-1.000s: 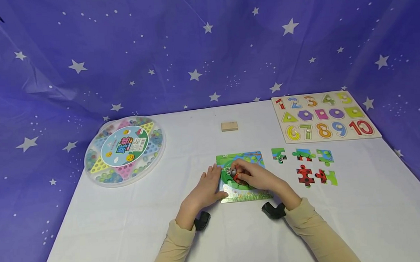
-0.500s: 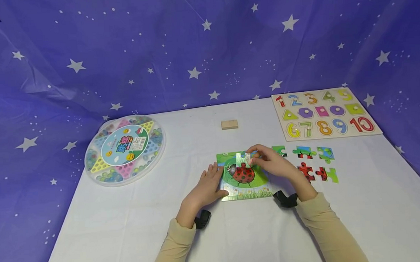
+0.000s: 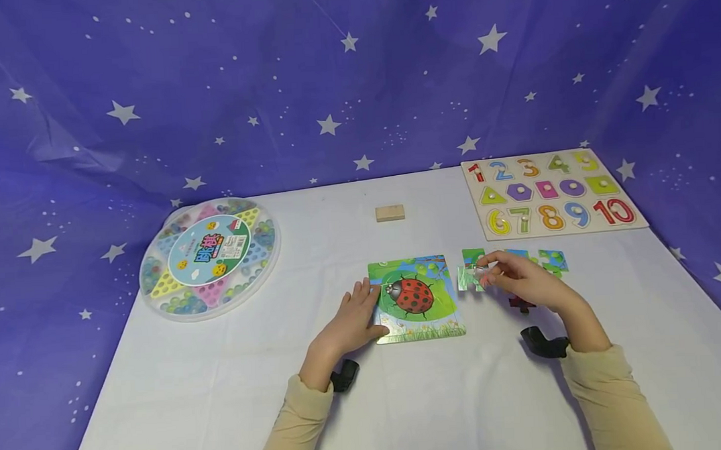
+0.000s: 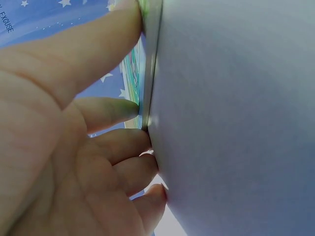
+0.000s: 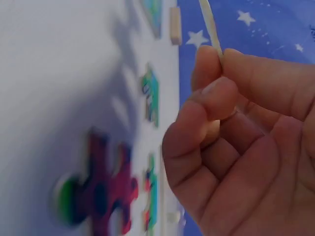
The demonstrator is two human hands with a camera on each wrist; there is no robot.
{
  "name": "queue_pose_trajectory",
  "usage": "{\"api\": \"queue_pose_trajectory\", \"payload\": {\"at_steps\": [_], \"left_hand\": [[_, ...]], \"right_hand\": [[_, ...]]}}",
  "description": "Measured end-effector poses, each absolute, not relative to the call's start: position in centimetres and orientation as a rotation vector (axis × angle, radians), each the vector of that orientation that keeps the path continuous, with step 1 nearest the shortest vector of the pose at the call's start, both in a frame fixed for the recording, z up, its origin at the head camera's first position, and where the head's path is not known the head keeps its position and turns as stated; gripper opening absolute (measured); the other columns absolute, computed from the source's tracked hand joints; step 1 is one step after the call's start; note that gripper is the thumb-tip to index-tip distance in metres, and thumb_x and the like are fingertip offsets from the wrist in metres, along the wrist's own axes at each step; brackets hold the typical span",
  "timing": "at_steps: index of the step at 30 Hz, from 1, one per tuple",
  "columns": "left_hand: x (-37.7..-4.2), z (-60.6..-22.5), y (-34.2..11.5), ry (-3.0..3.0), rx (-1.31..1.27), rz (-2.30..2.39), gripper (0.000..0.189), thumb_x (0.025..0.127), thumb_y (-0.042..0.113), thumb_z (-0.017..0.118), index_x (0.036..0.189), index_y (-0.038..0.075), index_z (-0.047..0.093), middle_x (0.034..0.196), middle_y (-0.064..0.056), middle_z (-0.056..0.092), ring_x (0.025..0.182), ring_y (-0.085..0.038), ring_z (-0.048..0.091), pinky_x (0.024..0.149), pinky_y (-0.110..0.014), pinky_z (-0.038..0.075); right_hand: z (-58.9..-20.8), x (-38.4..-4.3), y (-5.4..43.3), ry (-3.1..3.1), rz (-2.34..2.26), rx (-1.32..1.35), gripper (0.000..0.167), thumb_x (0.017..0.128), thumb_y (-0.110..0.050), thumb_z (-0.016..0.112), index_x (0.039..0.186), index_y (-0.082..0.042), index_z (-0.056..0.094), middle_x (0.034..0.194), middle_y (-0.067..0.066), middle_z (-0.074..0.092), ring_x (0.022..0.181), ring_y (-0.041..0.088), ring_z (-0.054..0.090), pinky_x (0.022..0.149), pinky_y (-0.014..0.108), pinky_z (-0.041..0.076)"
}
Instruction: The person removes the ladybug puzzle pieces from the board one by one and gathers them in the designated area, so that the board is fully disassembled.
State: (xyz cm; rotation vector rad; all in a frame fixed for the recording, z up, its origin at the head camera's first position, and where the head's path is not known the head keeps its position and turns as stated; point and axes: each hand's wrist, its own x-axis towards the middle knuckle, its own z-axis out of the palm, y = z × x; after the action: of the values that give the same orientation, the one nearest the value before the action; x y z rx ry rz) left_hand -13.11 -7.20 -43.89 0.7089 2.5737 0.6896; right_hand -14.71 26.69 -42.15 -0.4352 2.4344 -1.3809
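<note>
A square ladybug puzzle board (image 3: pixel 420 326) lies flat on the table. My left hand (image 3: pixel 351 325) rests along its left edge, fingers fairly straight; in the left wrist view its thumb and fingertips touch the board's edge and the white tabletop. Right of the board and raised off the table, my right hand (image 3: pixel 533 283) pinches a light green jigsaw piece (image 3: pixel 467 278) between thumb and fingers. That piece appears edge-on in the right wrist view. Beneath and behind the right hand lie several loose jigsaw pieces (image 3: pixel 473 255), partly hidden by it, including a red spotted one (image 5: pixel 101 189).
A small wooden block (image 3: pixel 390 213) sits behind the board. At the back right is a wooden number and shape board (image 3: pixel 578 227); at the left stands a round Chinese checkers case (image 3: pixel 210 252) with marbles. A purple star-printed cloth (image 3: pixel 306 86) hangs behind the table.
My right hand has lifted a jigsaw piece from above the puzzle board and carried it right, over the loose pieces. The ladybug picture is now fully uncovered. My left hand stays on the board's edge.
</note>
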Motion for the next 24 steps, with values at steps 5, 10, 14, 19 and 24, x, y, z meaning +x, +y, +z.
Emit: {"api": "queue_pose_trajectory", "payload": {"at_steps": [5,10,14,19,24], "left_hand": [[-13.1,-43.8,-7.3,2.567,0.704,0.689,0.08,0.086,0.03,0.062,0.142,-0.004,0.017,0.147,-0.023,0.003,0.135,-0.033,0.001,0.106,-0.047,0.006],[-13.1,-43.7,-7.3,2.555,0.709,0.706,0.079,0.086,0.029,0.063,0.142,-0.004,0.017,0.147,-0.024,0.003,0.135,-0.034,0.0,0.106,-0.047,0.005],[-13.1,-43.8,-7.3,2.555,0.709,0.714,0.079,0.086,0.028,0.063,0.142,-0.005,0.018,0.147,-0.024,0.003,0.135,-0.034,0.001,0.106,-0.047,0.005],[-13.1,-43.8,-7.2,2.559,0.711,0.716,0.078,0.086,0.028,0.062,0.142,-0.005,0.018,0.147,-0.024,0.003,0.135,-0.033,0.001,0.107,-0.046,0.005],[-13.1,-43.8,-7.3,2.563,0.709,0.71,0.078,0.086,0.028,0.062,0.142,-0.005,0.019,0.147,-0.024,0.004,0.135,-0.034,0.001,0.107,-0.046,0.006]], "right_hand": [[-43.2,-14.0,27.6,2.442,-1.303,-0.402,0.027,0.091,-0.013,0.055,0.115,-0.002,0.052,0.085,0.012,0.058,0.065,0.024,0.052,0.053,0.029,0.044],[-43.9,-13.6,28.1,2.454,-1.259,-0.427,0.026,0.092,-0.012,0.053,0.115,-0.001,0.052,0.087,0.008,0.061,0.065,0.02,0.05,0.053,0.027,0.042],[-44.0,-13.6,28.2,2.487,-1.222,-0.404,0.026,0.091,-0.015,0.056,0.114,-0.003,0.054,0.084,0.007,0.057,0.064,0.019,0.05,0.053,0.027,0.041],[-43.9,-13.7,27.9,2.527,-1.196,-0.364,0.026,0.089,-0.014,0.059,0.11,0.0,0.056,0.076,0.007,0.051,0.058,0.018,0.047,0.05,0.027,0.04],[-43.9,-13.6,26.5,2.563,-1.219,-0.393,0.024,0.089,-0.015,0.059,0.109,-0.001,0.057,0.074,0.007,0.054,0.057,0.015,0.046,0.049,0.026,0.039]]}}
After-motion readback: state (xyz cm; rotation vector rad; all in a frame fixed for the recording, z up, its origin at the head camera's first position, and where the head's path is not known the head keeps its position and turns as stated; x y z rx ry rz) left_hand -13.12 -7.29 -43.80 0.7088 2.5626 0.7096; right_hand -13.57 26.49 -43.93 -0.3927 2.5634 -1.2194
